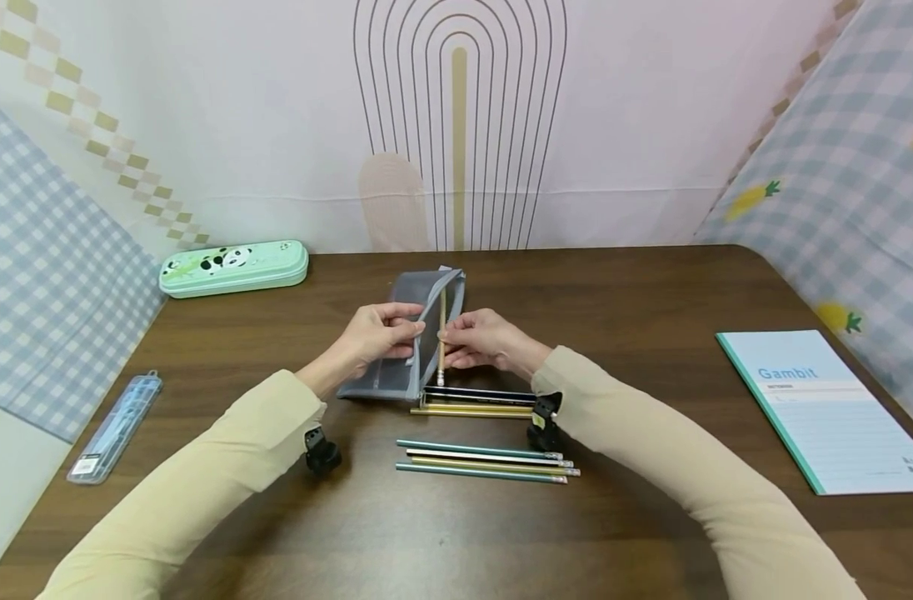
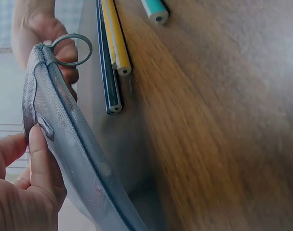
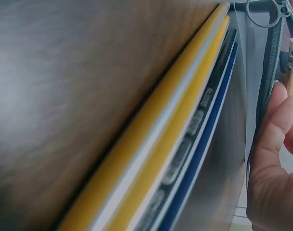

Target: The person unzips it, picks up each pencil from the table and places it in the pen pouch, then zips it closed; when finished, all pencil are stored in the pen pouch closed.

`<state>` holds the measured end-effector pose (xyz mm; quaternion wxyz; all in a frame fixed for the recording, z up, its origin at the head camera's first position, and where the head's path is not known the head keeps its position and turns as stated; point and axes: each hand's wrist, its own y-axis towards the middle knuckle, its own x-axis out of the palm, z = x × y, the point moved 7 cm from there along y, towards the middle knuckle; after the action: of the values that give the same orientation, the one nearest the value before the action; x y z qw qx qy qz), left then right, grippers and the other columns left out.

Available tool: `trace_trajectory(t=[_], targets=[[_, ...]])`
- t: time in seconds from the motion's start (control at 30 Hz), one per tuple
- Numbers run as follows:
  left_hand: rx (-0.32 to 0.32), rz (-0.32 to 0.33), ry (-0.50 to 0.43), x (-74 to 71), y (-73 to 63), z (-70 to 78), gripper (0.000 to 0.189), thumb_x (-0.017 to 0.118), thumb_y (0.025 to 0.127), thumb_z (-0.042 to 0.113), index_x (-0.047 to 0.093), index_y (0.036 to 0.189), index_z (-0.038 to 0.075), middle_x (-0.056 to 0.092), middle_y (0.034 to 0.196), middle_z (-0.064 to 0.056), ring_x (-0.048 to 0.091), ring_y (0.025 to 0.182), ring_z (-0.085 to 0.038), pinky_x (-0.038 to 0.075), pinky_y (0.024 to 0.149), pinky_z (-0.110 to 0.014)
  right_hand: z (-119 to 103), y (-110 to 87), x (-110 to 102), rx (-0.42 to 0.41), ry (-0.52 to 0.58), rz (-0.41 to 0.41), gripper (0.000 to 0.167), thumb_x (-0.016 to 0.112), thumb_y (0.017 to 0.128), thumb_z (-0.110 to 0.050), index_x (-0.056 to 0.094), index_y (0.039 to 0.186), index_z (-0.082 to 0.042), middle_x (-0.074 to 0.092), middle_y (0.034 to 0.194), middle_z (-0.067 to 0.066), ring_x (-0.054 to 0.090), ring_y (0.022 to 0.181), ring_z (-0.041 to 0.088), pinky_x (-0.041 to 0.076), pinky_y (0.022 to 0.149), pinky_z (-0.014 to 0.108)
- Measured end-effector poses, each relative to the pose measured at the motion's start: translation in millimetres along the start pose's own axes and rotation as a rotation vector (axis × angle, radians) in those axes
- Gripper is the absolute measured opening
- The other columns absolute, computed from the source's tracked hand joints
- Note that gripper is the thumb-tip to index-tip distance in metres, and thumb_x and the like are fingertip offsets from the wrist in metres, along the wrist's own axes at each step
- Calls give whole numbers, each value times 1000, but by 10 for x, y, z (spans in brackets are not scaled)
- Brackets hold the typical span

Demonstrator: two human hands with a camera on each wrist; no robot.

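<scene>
A grey mesh zip pouch (image 1: 381, 379) lies on the table with its zipped side gaping open. My left hand (image 1: 381, 336) pinches the pouch's edge between thumb and fingers, also seen close up in the left wrist view. My right hand (image 1: 490, 340) holds a yellow pencil (image 1: 441, 367) at the opening, its white eraser end toward me and its far part inside the pouch. A ring zipper pull (image 2: 73, 49) hangs at the pouch's near corner. Beside that corner lie dark pencils (image 1: 479, 395) and yellow pencils (image 1: 475, 410), partly hidden by the right wrist.
Several more pencils (image 1: 482, 474), green, dark and yellow, lie in a row nearer to me. A mint panda pencil case (image 1: 235, 268) stands at the back left, a slim clear case (image 1: 117, 429) at the left. On the right lies a Gambit notebook (image 1: 824, 412).
</scene>
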<state>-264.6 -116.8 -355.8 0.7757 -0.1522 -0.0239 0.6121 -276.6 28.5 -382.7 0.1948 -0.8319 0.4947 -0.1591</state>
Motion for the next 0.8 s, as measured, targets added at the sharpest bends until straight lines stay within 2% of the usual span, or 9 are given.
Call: trace_trajectory(t=[0.3,0.57,0.7,0.8], targets=[[-23,-10,-27,39,1,-1,43,60,92,8,50,133,1,58,87,0,61,68,-4,55,63,-19,-32,85,158,19,49,9,8,51,96,-4,54,98,3,64,68,8,66,54,13,54,51,19],[-17,-9,-18,55,-4,22,43,60,92,8,50,133,2,56,87,-1,60,67,-4,55,62,-17,-12,1,248,43,72,-33,29,48,96,1,47,124,9,63,77,8,65,59,11,55,58,19],[-14,-1,-16,46,-11,26,44,60,92,8,50,134,2,55,85,0,59,66,-4,54,61,-17,-16,-106,170,11,81,-50,28,49,96,1,47,123,9,63,84,10,67,67,13,57,64,21],[-12,2,-19,38,-13,18,43,60,91,8,50,133,1,56,84,2,58,66,-3,54,60,-16,-6,-192,17,-36,9,-42,27,52,94,1,49,120,10,62,88,11,66,70,13,57,66,22]])
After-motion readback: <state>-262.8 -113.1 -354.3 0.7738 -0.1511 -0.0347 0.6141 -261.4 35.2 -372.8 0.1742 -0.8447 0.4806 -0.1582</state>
